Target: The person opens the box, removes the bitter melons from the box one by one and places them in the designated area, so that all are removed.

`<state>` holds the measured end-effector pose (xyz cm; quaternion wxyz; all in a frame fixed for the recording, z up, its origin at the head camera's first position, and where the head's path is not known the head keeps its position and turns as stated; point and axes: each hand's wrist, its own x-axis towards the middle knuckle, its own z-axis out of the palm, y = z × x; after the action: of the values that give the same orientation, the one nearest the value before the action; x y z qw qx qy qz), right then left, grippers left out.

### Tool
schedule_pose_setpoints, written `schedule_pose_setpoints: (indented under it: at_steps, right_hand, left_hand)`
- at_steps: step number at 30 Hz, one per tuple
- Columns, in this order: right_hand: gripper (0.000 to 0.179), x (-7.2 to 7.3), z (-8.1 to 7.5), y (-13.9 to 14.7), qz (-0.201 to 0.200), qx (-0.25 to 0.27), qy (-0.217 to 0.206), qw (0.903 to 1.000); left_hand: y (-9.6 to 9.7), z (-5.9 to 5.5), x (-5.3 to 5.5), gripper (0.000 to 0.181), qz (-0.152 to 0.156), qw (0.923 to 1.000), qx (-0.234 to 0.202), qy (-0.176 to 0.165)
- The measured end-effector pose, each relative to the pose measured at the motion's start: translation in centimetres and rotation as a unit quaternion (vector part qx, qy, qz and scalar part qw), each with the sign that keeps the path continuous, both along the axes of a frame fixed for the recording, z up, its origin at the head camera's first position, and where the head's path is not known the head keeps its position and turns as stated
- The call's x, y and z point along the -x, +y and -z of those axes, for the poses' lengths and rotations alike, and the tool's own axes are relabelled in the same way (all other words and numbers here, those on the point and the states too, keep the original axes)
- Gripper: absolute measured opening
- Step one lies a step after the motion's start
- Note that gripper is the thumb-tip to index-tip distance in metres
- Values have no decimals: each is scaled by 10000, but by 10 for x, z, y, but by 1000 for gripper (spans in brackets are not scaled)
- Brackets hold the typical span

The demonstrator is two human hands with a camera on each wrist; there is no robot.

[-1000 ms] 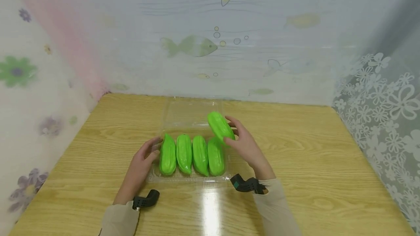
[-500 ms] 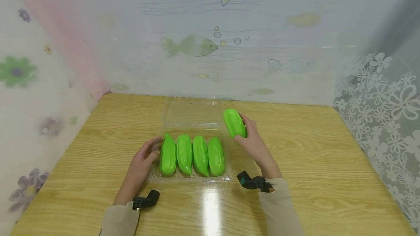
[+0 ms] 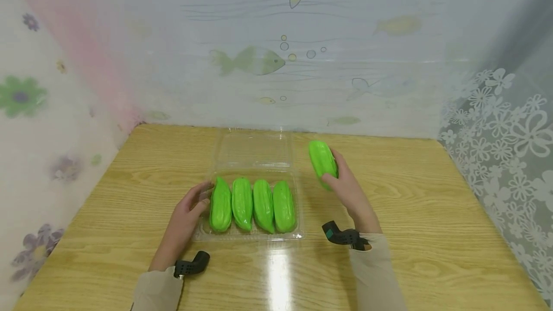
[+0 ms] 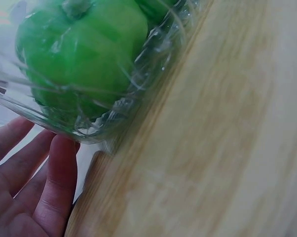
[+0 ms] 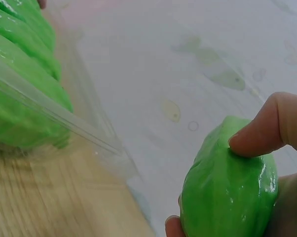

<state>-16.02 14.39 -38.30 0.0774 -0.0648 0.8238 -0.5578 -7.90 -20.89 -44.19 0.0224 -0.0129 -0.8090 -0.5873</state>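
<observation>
Several glossy, ridged bright green gourd-like fruits [image 3: 242, 204] lie side by side, lengthwise, in a clear plastic clamshell box [image 3: 248, 236]. Its lid [image 3: 255, 148] is folded back on the table. My left hand [image 3: 186, 215] rests against the box's left wall; in the left wrist view its fingertips touch the plastic, with the fingers fairly straight. To the right of the box, my right hand [image 3: 347, 188] grips one more green gourd-like fruit [image 3: 321, 160] above the table. In the right wrist view, the thumb presses on that fruit [image 5: 227, 192], and the other fingers are mostly hidden behind it.
A wood-grain table [image 3: 410, 205] carries the box. Behind it stands a pale wall hanging [image 3: 319, 90] with fish drawings. Flowered cloth [image 3: 39, 167] hangs on the left, and a lace-patterned curtain [image 3: 510, 157] on the right.
My right hand has carried the gripped green fruit from above the box's right end out to the right, over the table. My left hand has stayed at the box's left side.
</observation>
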Motion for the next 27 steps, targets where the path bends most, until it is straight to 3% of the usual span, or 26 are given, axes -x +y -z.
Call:
schedule_pose_setpoints:
  at_steps: [5,10,18,27]
  right_hand:
    - [72,1,0,7,81,18,-43,10000]
    - [69,1,1,13,210,-62,-153,9996]
    - [73,3,4,22,478,-109,-200,9986]
    - [77,6,9,33,645,-85,-237,9976]
  left_hand:
    - [7,-14,-5,40,-52,10000,53,-2]
    - [8,-18,-7,40,-56,9999,76,-44]
    - [-4,12,3,41,-2,10000,-39,68]
    - [-4,12,3,41,1,10000,28,90]
